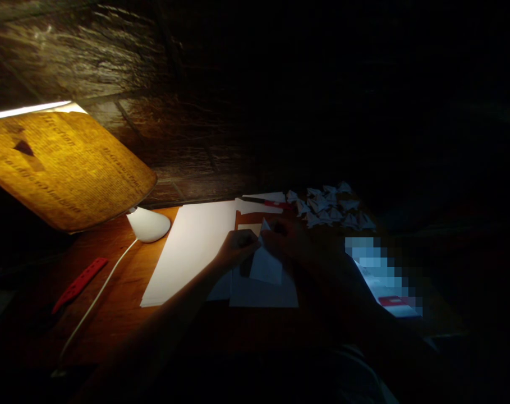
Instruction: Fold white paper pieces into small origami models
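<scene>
Currently, the paper (266,268) lies between the left hand (237,246) and the right hand (292,238), above the sheet (261,297). Its long axis runs away from the wearer: point at the far end, wide end nearer the body. Both hands pinch the upper portion from opposite sides, neither clearly nearer; shadow obscures the right fingers' exact placement. Paper-to-sheet contact cannot be determined.
</scene>
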`<state>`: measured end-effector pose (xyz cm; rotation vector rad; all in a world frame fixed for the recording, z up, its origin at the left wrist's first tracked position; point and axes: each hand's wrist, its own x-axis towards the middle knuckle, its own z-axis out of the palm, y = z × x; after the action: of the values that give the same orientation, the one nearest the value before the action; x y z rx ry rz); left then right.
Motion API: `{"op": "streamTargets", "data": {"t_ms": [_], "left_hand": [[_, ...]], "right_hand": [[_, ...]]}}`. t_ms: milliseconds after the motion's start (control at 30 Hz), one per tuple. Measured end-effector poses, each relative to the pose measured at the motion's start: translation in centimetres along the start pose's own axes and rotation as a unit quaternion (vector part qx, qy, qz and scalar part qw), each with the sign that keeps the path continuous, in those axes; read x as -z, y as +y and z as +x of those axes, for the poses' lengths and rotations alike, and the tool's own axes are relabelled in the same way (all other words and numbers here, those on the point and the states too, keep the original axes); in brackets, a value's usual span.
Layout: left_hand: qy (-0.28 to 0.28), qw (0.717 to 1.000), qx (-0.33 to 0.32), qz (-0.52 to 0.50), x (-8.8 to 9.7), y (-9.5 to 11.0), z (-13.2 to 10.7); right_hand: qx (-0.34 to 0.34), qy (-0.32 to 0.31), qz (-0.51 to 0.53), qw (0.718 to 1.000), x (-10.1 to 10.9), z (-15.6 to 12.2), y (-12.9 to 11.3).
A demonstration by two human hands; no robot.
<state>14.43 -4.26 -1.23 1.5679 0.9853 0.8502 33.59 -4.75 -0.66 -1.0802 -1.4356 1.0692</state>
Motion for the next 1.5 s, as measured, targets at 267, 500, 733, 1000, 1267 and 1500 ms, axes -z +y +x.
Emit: {"op": "streamTargets", "data": {"t_ms": [267, 500, 733, 1000, 1267, 1500], "left_hand": [[-0.025, 0.999, -0.009, 0.025, -0.2, 0.6, -0.2], [-0.018, 1.000, -0.001, 0.009, -0.3, 0.6, -0.4], [-0.020, 1.000, -0.002, 0.020, -0.3, 0.5, -0.3], [-0.023, 0.999, 0.010, 0.041, -0.4, 0.9, -0.4], [-0.034, 0.999, 0.004, 0.028, -0.5, 1.3, -0.6], [-0.039, 0.999, 0.005, 0.012, -0.6, 0.8, -0.6]], "right_hand": [[-0.028, -0.025, 0.030, 0.999, -0.1, -0.2, -0.1], [-0.013, -0.009, 0.001, 1.000, 0.0, -0.1, -0.1], [-0.023, 0.004, 0.019, 1.000, -0.1, -0.1, 0.3], [-0.041, 0.020, 0.025, 0.999, 0.0, -0.1, -0.2], [-0.036, 0.024, 0.067, 0.997, 0.4, -0.1, -0.5], [-0.035, 0.030, 0.056, 0.997, 0.4, 0.0, -0.3]]}}
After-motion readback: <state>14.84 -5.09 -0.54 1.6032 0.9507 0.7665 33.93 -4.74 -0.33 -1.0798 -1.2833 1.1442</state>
